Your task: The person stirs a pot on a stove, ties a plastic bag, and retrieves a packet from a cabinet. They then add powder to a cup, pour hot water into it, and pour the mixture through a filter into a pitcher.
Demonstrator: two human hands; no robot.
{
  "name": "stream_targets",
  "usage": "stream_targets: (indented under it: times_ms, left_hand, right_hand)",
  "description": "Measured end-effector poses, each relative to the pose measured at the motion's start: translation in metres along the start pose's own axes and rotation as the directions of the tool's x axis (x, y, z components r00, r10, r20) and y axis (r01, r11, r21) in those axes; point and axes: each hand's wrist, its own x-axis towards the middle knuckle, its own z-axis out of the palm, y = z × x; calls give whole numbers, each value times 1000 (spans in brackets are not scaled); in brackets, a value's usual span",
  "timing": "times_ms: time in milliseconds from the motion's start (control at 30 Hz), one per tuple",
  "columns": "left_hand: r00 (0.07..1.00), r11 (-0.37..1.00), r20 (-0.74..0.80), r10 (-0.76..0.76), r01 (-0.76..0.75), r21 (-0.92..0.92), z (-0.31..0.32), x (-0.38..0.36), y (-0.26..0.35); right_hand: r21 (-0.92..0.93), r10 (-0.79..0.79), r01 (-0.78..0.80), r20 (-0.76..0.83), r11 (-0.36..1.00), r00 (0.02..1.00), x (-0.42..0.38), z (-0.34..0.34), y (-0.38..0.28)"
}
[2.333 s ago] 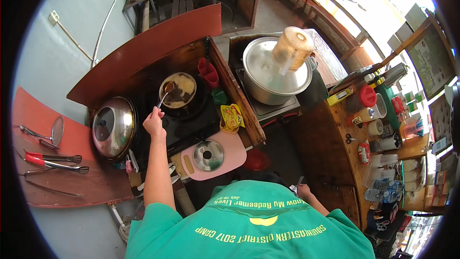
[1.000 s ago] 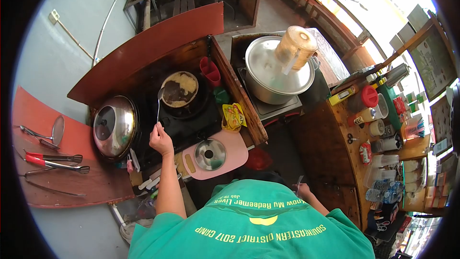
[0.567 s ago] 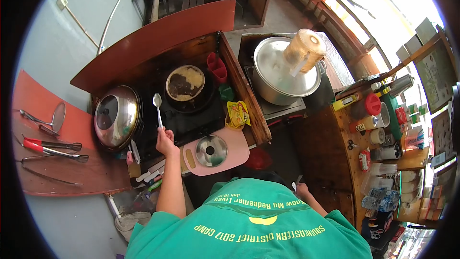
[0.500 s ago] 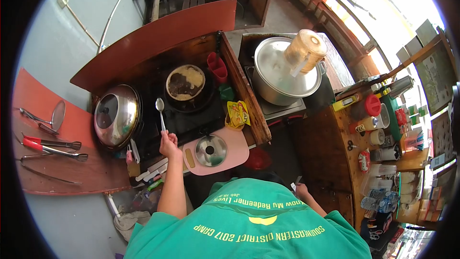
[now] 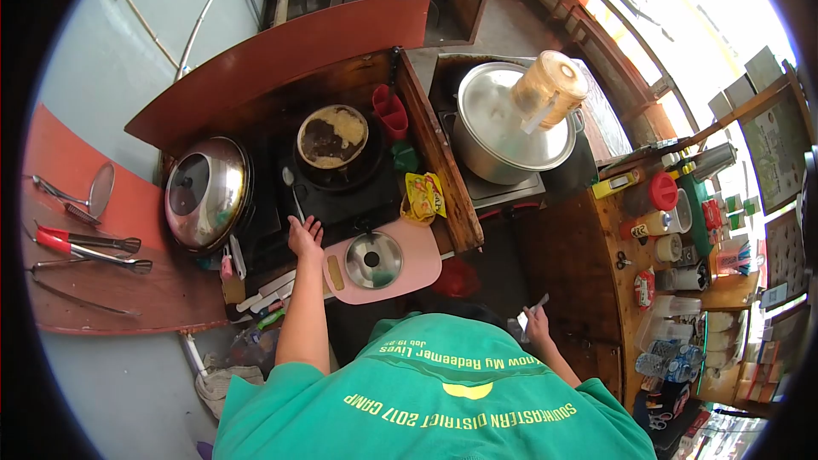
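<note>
My left hand [image 5: 306, 238] is over the front of the black stove top [image 5: 349, 209], fingers spread and apart. A metal spoon [image 5: 290, 185] lies on the stove, its handle end right at my fingertips. To its right a pan [image 5: 333, 138] holds dark liquid with pale foam. Close beside my left wrist, a steel lid [image 5: 373, 261] with a black knob rests on a pink cutting board [image 5: 417, 277]. Low at the right, my right hand [image 5: 538, 325] is closed on a small whitish, silvery piece; I cannot tell what it is.
A domed lid [image 5: 204, 196] covers a pan on the left. A yellow packet [image 5: 423, 198] and a red holder [image 5: 390, 112] stand along the wooden side. A large lidded pot [image 5: 503, 136] carries a tan container [image 5: 552, 89]. Knives [image 5: 264, 296] lie at the front left edge.
My left hand has let go of the spoon, which now lies lower on the stove, and its fingers have spread. My right hand has risen slightly, still holding the small whitish piece.
</note>
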Motion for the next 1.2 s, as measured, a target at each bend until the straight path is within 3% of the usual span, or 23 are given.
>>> stream_targets:
  times_ms: [100, 167, 200, 233, 300, 333, 367, 433, 467, 500, 567, 600, 633, 733, 800, 833, 900, 967, 1033, 1067, 1200]
  left_hand:
    - [998, 997, 13, 55, -56, 48, -9, -4, -10]
    - [996, 990, 8, 85, -85, 110, -15, -12, -15]
    - [975, 952, 33, 218, -220, 212, -20, -12, -19]
    - [936, 885, 81, 343, -351, 305, -22, -15, -26]
    - [767, 673, 355, 534, -640, 371, -12, -50, -27]
    - [661, 571, 463, 591, -748, 338, 6, -89, -23]
    - [649, 573, 520, 556, -752, 327, 19, -122, -21]
    - [360, 277, 832, 423, -925, 259, 41, -182, -21]
    - [179, 190, 932, 315, -974, 123, 55, -212, -22]
    - [-18, 118, 981, 195, -992, -41, 72, -241, -26]
    - [-171, 185, 981, 94, -965, -186, 102, -309, -45]
    - [-301, 166, 950, 85, -936, -311, 113, -349, -52]
    - [-416, 154, 905, 82, -892, -424, 118, -379, -61]
    - [-615, 164, 788, -34, -781, -603, 135, -417, -106]
    - [-623, 217, 780, -58, -770, -600, 139, -444, -128]
    - [-607, 265, 791, -81, -778, -570, 139, -461, -139]
    - [-640, 286, 767, -51, -745, -603, 135, -498, -166]
    - [-662, 287, 745, -79, -731, -619, 129, -532, -193]
    - [-701, 315, 707, -93, -694, -647, 126, -569, -222]
    - [-723, 306, 686, -81, -673, -674, 125, -588, -235]
    - [-808, 345, 588, -32, -561, -752, 121, -661, -279]
  right_hand:
    - [-64, -83, 79, -60, 995, 995, -5, -3, -66]
    - [-21, -286, 286, -155, 958, 946, -7, -1, -93]
    - [-13, -360, 365, -204, 931, 910, -9, -2, -107]
    - [8, -316, 325, -204, 946, 926, -21, -13, -141]
    - [13, -294, 307, -249, 952, 923, -14, -19, -145]
    - [74, -326, 362, -297, 929, 898, -15, -25, -155]
    - [153, -302, 356, -289, 922, 908, -23, -36, -168]
    - [400, -259, 332, -225, 854, 939, -29, -49, -178]
    - [531, -277, 351, -216, 771, 936, -38, -57, -190]
    - [516, -307, 320, -114, 795, 945, -46, -71, -197]
    - [684, -484, 423, -116, 594, 867, -52, -70, -201]
    - [764, -514, 367, -54, 531, 856, -60, -70, -202]
    - [783, -595, 423, -84, 457, 800, -76, -79, -205]
    - [850, -588, 353, -65, 391, 807, -97, -105, -180]
    - [705, -583, 522, -188, 480, 791, -107, -133, -148]
    - [700, -573, 533, -213, 475, 791, -117, -148, -132]
    - [611, -412, 560, -382, 559, 827, -142, -184, -98]
    - [653, -337, 528, -406, 543, 849, -161, -202, -64]
    - [801, -255, 413, -331, 434, 909, -179, -217, -33]
    - [766, -238, 371, -287, 525, 928, -193, -228, -21]
    - [649, -89, 331, -376, 685, 922, -226, -250, 38]
